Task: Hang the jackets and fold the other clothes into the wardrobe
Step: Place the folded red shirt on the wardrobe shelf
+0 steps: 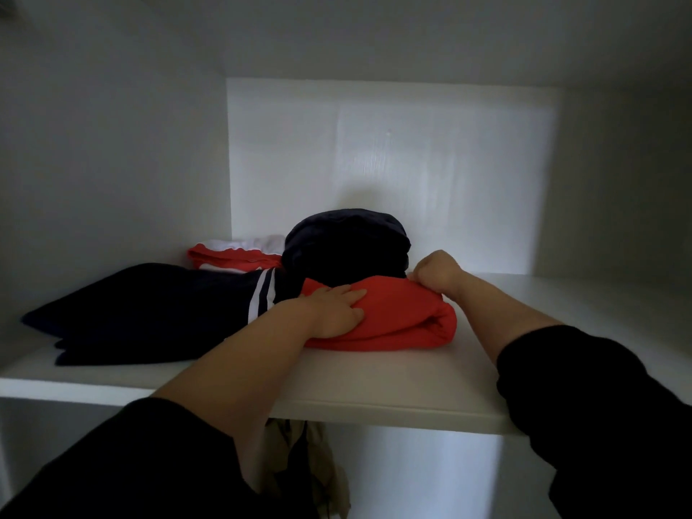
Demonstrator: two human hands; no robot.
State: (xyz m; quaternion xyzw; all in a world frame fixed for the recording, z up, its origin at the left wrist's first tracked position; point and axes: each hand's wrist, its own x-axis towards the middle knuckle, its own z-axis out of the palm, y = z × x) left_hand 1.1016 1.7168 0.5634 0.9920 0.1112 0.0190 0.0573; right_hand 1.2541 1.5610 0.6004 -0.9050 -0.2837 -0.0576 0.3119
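Head view: folded red garment (404, 316) on white wardrobe shelf (374, 383)
Left hand (337, 310): flat, fingers straight, pressing its top
Right hand (438, 271): curled, gripping its far edge

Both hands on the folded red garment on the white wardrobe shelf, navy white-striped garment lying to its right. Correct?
Wrong side. The head view shows the folded navy white-striped garment lying to the left of the folded red garment, not its right. The rest holds: the left hand presses flat on the red garment, the right hand grips its far edge, on the white wardrobe shelf.
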